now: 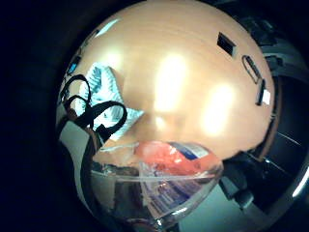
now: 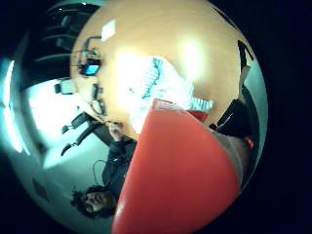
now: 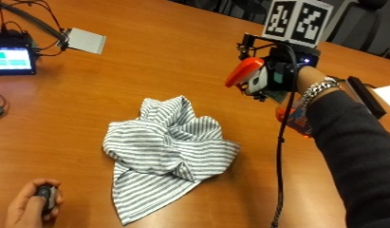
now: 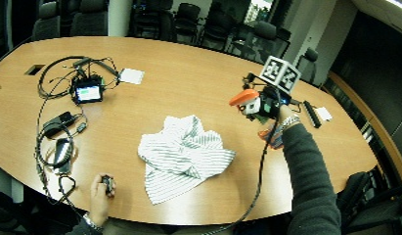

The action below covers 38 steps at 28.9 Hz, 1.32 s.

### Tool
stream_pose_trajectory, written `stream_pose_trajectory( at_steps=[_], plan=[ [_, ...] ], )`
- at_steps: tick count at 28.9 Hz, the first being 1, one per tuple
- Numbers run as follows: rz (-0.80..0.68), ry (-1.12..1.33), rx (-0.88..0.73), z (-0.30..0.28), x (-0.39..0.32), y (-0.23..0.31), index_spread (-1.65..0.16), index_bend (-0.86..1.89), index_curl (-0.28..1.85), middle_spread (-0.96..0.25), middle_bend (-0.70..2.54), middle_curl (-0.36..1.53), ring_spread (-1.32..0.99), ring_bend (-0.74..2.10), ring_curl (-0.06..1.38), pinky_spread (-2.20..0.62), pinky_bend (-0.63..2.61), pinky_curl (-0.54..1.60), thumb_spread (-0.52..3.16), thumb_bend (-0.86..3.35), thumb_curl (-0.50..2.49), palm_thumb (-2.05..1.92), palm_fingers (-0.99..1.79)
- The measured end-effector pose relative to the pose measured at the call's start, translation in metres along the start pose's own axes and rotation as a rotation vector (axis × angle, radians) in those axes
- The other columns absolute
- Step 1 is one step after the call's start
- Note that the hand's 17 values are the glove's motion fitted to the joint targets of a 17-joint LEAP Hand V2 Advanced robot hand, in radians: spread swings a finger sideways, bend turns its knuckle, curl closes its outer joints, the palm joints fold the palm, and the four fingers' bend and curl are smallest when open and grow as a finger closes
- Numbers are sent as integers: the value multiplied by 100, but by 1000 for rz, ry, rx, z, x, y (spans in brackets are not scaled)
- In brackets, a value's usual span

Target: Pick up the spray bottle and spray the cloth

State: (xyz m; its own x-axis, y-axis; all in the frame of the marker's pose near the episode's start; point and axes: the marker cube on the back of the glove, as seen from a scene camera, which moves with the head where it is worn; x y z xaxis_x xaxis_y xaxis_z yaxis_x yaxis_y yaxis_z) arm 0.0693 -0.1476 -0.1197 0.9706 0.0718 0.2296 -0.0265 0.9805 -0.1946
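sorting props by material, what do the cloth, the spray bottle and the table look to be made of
Cloth: soft woven fabric, white with thin dark stripes; it lies crumpled in folds. Spray bottle: likely plastic, with a smooth orange head and a clear body showing a printed label in the palm view. Table: wood or wood-look laminate, glossy enough to mirror the ceiling lights.

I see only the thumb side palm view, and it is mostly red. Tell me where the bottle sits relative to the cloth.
Observer: In the outside view the right hand holds the bottle up off the table, beside the cloth, not over it.
Operator: Give me the nozzle direction.
Observer: The orange head points toward the cloth's side, tilted slightly down.
Operator: Report the other hand.
Observer: The bare left hand is at the table's near edge, holding a small black remote, apart from the cloth.
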Motion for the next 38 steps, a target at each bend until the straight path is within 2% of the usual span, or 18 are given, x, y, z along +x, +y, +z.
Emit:
stream_pose_trajectory(
  at_steps=[8,23,31,34,38],
  plan=[
    [55,247,-140,21,-34,-11,-33,26,56,-27,51,51,-26,62,47,-32,43,39,22,-3,70,102,133],
    [164,650,-239,87,-38,-26,-33,25,59,-27,51,52,-26,62,47,-32,42,39,21,-3,74,101,133],
    [112,602,-218,83,-49,-26,-33,24,60,-27,51,52,-26,62,47,-32,42,39,22,-3,75,100,133],
    [30,482,-185,69,-68,-19,-33,24,60,-27,51,52,-26,61,47,-32,42,39,22,-3,76,100,133],
    [-150,238,-172,51,-100,2,-33,24,61,-27,51,52,-26,61,47,-32,42,39,22,-3,76,100,133]
  ],
)
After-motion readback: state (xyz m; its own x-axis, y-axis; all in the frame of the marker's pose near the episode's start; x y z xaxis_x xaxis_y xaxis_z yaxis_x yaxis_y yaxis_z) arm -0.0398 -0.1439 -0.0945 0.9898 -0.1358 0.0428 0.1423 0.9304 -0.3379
